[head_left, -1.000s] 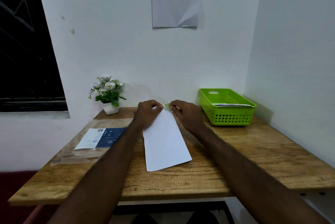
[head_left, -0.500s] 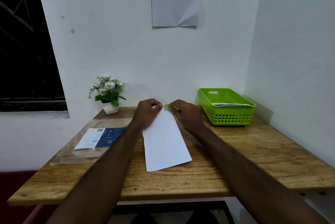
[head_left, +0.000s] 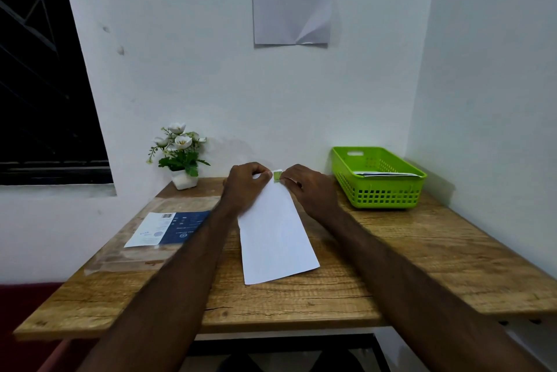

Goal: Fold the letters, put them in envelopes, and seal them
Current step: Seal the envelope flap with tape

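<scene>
We have a white envelope [head_left: 277,236] lying lengthwise on the wooden table [head_left: 422,254], and everything else sits around it. At its far end our left hand [head_left: 244,187] and right hand [head_left: 310,190] pinch the edge, with a small green tab [head_left: 277,175] between the fingertips. Right of the envelope stands a green basket [head_left: 378,187] holding papers; left of it lies a clear plastic packet [head_left: 168,228], and beyond that a potted flower [head_left: 180,154].

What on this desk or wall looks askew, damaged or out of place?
The white envelope lies slanted on the wooden table, not square to its edge. The printed sheet on the wall has a creased, buckled bottom corner. Nothing is spilled.
</scene>
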